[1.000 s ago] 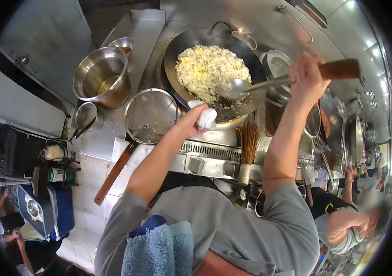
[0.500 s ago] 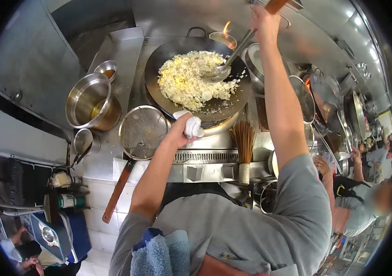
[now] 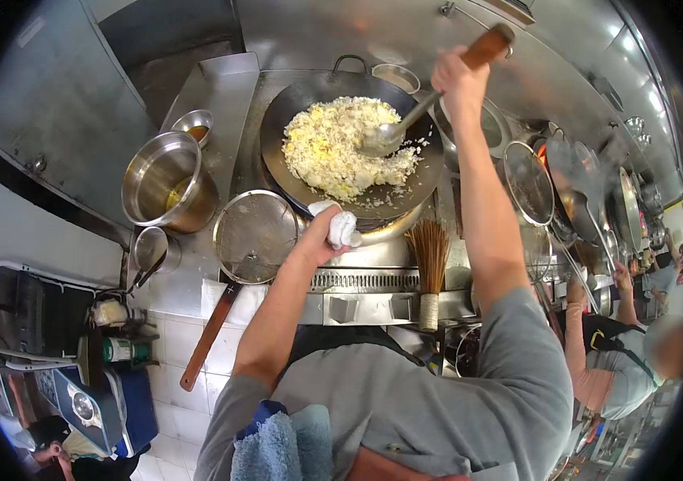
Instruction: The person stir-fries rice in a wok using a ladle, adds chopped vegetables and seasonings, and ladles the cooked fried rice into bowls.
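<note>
A large dark wok [image 3: 402,192] sits on the range with fried rice and egg [image 3: 333,148] heaped in it. My right hand [image 3: 460,78] is closed around the ladle [image 3: 420,112] near its wooden grip, and the ladle's bowl rests in the right part of the rice. At the wok's near rim my left hand [image 3: 321,238] is closed on a folded white cloth [image 3: 345,230]. The cloth lies against the rim, though any wok handle under it is hidden. A round mesh strainer [image 3: 255,232] with a wooden handle lies left of my left hand.
A steel pot [image 3: 139,178], a small bowl [image 3: 195,127] and a cup [image 3: 153,247] stand left of the wok. A bamboo brush [image 3: 428,256] stands upright at the front. To the right, more pans and a strainer [image 3: 529,183] surround another burner, where a co-worker [image 3: 622,361] stands.
My right hand has come lower and nearer the wok, with the ladle's handle dropping too. The flame behind the wok is gone. My left hand keeps its hold at the rim.
</note>
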Motion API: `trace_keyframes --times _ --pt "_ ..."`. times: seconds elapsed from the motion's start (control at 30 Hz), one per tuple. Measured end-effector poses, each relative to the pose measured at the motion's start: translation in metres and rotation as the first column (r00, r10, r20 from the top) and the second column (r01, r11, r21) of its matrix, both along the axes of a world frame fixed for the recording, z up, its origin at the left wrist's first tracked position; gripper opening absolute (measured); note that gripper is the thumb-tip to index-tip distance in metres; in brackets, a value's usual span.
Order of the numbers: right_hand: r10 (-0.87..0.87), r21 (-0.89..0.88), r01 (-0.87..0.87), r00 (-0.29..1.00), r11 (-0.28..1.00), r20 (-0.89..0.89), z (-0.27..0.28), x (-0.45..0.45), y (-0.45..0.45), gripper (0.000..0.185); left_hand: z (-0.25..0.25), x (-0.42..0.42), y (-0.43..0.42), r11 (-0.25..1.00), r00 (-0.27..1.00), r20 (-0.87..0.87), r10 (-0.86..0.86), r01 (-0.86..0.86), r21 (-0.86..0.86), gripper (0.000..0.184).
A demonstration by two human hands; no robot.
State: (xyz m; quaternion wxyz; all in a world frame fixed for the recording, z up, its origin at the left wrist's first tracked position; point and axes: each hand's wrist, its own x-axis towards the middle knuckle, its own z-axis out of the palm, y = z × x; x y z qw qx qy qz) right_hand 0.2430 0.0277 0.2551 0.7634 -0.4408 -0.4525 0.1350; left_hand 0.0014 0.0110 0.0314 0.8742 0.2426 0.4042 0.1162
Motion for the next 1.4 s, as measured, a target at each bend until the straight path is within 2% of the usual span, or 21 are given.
trace_keyframes --times 0.13,0.27,0.33,0.43,0.5,0.53,0.63,0.67,0.7,0.73,0.87,0.93,1.03,1.07,1.1,1.17,1.2,1.27,1.3,1.37,1.4 --pt "-0.083 0.063 0.08 0.995 0.995 0.054 0.071 0.024 0.013 0.017 -0.001 -0.002 0.004 0.997 0.998 0.005 -0.069 0.069 0.038 0.028" --pt "-0.369 0.172 0.341 0.913 0.924 0.172 0.01 0.055 0.048 0.02 -0.004 0.0 0.001 0.998 0.999 0.033 0.041 -0.039 -0.057 0.024" --pt "-0.081 0.06 0.098 0.97 0.993 -0.23 0.008 0.044 0.059 0.017 -0.001 0.002 0.006 0.995 0.994 0.108 0.029 -0.019 -0.097 0.02" --pt "-0.012 -0.019 0.008 0.98 1.0 -0.199 0.035 0.0 0.024 0.018 -0.003 0.007 0.009 0.995 0.988 0.142 0.067 -0.055 -0.088 0.012" --pt "-0.242 0.012 0.244 0.965 0.97 -0.099 0.021 -0.032 0.018 0.02 0.004 0.017 -0.009 0.967 0.97 0.011 0.243 -0.241 -0.083 0.006" --pt "-0.354 0.026 0.356 0.933 0.934 -0.058 0.011 -0.04 0.016 0.022 -0.01 0.008 -0.025 0.977 0.961 0.181 0.208 -0.197 -0.076 0.009" --pt "-0.178 0.022 0.188 0.956 0.982 -0.233 0.044 -0.011 0.019 0.026 0.036 -0.044 -0.108 0.948 0.954 0.061 0.293 -0.281 -0.15 0.014" --pt "-0.084 0.033 0.097 0.96 0.995 -0.268 0.063 -0.004 0.014 0.026 0.046 -0.053 -0.121 0.952 0.942 0.138 0.306 -0.301 -0.06 0.012" --pt "-0.062 0.013 0.066 0.977 0.998 -0.202 0.067 -0.013 -0.008 0.025 0.043 -0.049 -0.102 0.947 0.945 0.098 0.312 -0.301 -0.11 0.011" --pt "-0.126 0.009 0.13 0.978 0.992 -0.168 0.051 -0.032 -0.024 0.025 0.029 -0.044 -0.088 0.931 0.945 0.042 0.325 -0.312 -0.189 0.01" --pt "-0.44 -0.008 0.44 0.897 0.898 -0.048 0.008 -0.046 -0.008 0.021 0.018 -0.005 -0.058 0.971 0.953 0.203 0.225 -0.237 0.036 0.013" --pt "-0.341 0.018 0.347 0.928 0.938 -0.148 0.041 -0.02 -0.004 0.02 -0.032 -0.039 -0.102 0.96 0.937 0.209 0.28 -0.278 -0.041 0.016" --pt "-0.182 0.021 0.188 0.967 0.982 -0.177 0.07 -0.046 -0.057 0.02 0.02 -0.058 -0.13 0.962 0.956 0.126 0.265 -0.27 0.025 0.018" --pt "-0.151 -0.007 0.152 0.974 0.988 -0.166 0.062 -0.065 -0.077 0.02 0.002 -0.052 -0.103 0.961 0.958 0.133 0.253 -0.232 -0.152 0.015" --pt "-0.237 -0.001 0.238 0.967 0.971 -0.09 0.045 -0.082 -0.084 0.02 -0.007 -0.03 -0.071 0.979 0.945 0.262 0.198 -0.202 -0.009 0.013" --pt "-0.514 0.029 0.514 0.853 0.857 0.088 0.018 -0.107 -0.068 0.022 0.031 0.005 -0.046 0.955 0.952 0.073 0.297 -0.297 -0.008 0.014" --pt "-0.519 0.081 0.514 0.853 0.854 0.06 0.014 -0.099 -0.046 0.022 -0.012 0.005 -0.039 0.982 0.93 0.337 0.148 -0.179 0.063 0.012" --pt "-0.607 0.055 0.606 0.78 0.793 0.154 0.041 -0.062 -0.011 0.021 -0.016 -0.02 -0.098 0.95 0.919 0.248 0.307 -0.313 -0.016 0.011" --pt "-0.601 0.07 0.597 0.793 0.799 0.101 0.062 -0.044 0.002 0.023 0.012 -0.041 -0.123 0.947 0.939 0.127 0.32 -0.317 -0.043 0.011" --pt "-0.538 0.128 0.53 0.843 0.838 0.032 0.12 -0.037 -0.004 0.021 -0.006 -0.043 -0.117 0.936 0.915 0.201 0.35 -0.352 -0.024 0.011" --pt "-0.469 0.135 0.461 0.883 0.877 0.029 0.148 -0.051 -0.02 0.017 0.003 -0.039 -0.104 0.914 0.914 0.086 0.397 -0.385 -0.127 0.011"
